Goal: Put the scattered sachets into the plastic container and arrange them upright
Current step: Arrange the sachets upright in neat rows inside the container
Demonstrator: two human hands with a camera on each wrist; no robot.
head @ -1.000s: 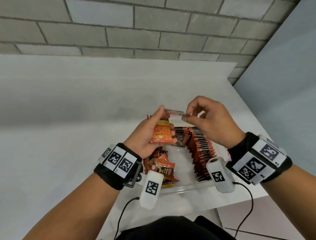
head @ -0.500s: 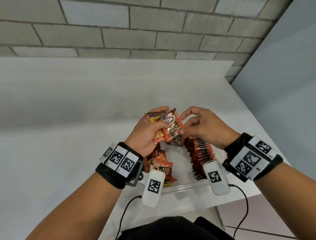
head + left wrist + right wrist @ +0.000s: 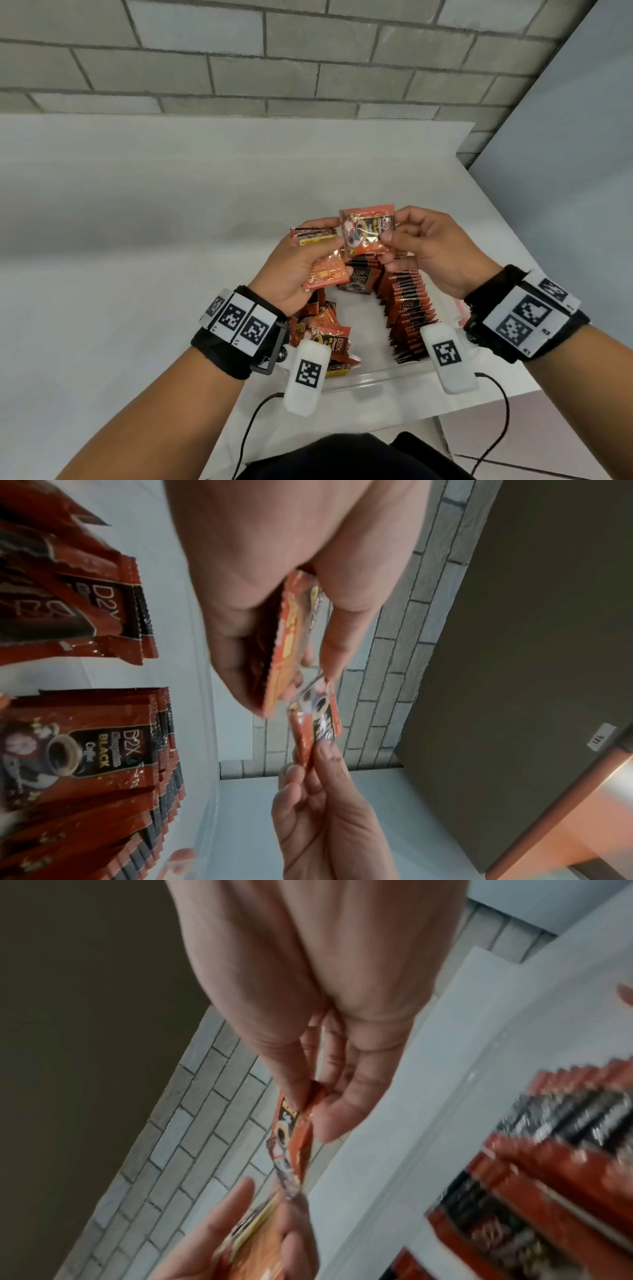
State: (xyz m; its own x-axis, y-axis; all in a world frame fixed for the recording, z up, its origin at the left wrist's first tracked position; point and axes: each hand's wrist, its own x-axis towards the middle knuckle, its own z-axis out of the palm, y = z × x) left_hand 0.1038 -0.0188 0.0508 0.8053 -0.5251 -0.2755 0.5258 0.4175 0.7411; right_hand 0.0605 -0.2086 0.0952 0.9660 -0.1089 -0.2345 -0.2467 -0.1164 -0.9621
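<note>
Both hands are busy above the plastic container (image 3: pixel 376 378): my left hand (image 3: pixel 294 270) grips a small stack of sachets (image 3: pixel 323 270), fingers curled round it, while my right hand (image 3: pixel 435 253) pinches a single sachet (image 3: pixel 368 228) by its right edge between thumb and fingertips. Half a second ago that sachet lay against the stack in my left hand; now it has come up and away, held apart and flat-on to me (printed face showing). I read that as peeling one off to file it next.

It sits slightly tilted, its long axis running roughly left to right, the top seam toward my right hand as far as I can tell. So it likely needs a quarter turn before it can stand on edge.

Below, a row of upright sachets (image 3: pixel 409 315) fills the container's right side, and a loose heap (image 3: pixel 322 337) lies at its left. All of it rests on the white desk (image 3: pixel 137 240).
</note>
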